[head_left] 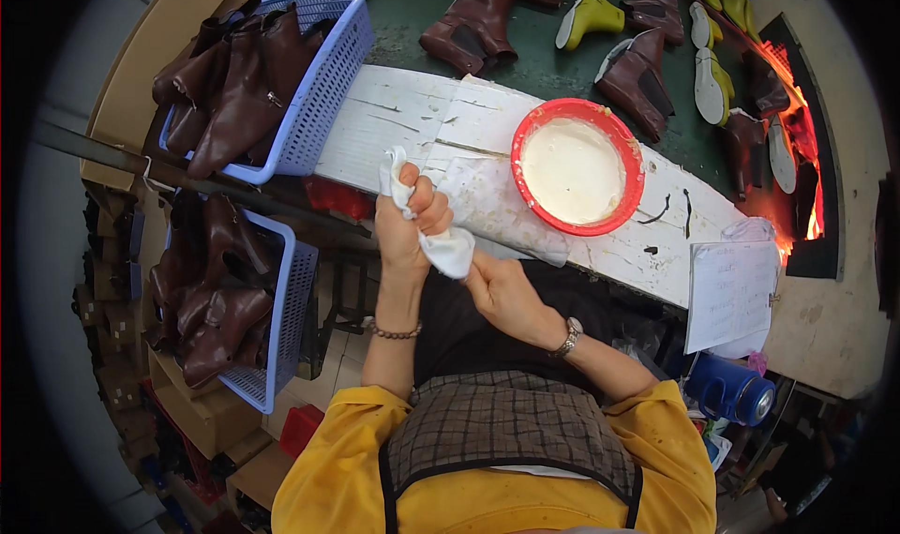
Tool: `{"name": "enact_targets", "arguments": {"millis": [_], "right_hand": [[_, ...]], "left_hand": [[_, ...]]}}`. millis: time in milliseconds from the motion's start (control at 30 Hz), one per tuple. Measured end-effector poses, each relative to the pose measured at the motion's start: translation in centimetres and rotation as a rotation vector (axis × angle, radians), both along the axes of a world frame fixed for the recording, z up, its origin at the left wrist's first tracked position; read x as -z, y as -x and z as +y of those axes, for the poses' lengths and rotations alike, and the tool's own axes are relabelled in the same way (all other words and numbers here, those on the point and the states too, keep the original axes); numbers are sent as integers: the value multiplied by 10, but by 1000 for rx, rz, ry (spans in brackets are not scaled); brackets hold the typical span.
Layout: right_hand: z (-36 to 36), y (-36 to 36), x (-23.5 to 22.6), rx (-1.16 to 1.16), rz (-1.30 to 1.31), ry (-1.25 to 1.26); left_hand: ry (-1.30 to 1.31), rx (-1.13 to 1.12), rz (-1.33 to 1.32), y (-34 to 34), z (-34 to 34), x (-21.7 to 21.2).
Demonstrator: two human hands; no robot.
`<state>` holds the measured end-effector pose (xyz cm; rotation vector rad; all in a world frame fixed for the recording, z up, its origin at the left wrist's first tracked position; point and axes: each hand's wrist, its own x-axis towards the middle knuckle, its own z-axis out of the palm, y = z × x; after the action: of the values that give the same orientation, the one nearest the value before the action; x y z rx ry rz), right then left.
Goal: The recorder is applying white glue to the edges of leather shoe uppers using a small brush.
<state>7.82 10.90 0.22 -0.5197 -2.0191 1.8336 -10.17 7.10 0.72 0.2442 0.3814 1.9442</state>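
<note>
A crumpled white cloth [448,251] hangs over the near side of the white bench. My left hand [409,220] is closed in a fist round its upper part, and a loose end sticks out above the fingers. Lower and to the right, my right hand [511,300] has its fingers curled against the cloth's bottom end, seeming to pinch it. Beyond my hands, a red bowl [581,229] of cream-coloured paste [573,170] stands on the bench. A whitish, smeared pad [487,206] lies left of the bowl.
Blue baskets of brown boot uppers, an upper one [323,93] and a lower one [289,314], stand at left. Brown boots [473,23] and yellow-green ones [591,18] lie on the green surface [403,32], near a glowing opening [806,150]. Papers [729,295] hang at right above a blue jug [729,389].
</note>
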Motion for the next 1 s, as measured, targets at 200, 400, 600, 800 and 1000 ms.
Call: {"name": "enact_targets", "arguments": {"millis": [200, 400, 600, 800, 1000], "right_hand": [[0, -25, 0, 171, -332, -737], [12, -52, -20, 186, -190, 98], [28, -2, -10, 233, -111, -67], [-13, 14, 7, 301, -338, -593], [-9, -17, 14, -229, -19, 1014]], "left_hand": [[512, -586, 184, -10, 42, 10], [485, -691, 407, 56, 16, 0], [485, -338, 56, -31, 29, -30], [436, -318, 496, -33, 21, 6], [306, 62, 51, -12, 8, 3]]}}
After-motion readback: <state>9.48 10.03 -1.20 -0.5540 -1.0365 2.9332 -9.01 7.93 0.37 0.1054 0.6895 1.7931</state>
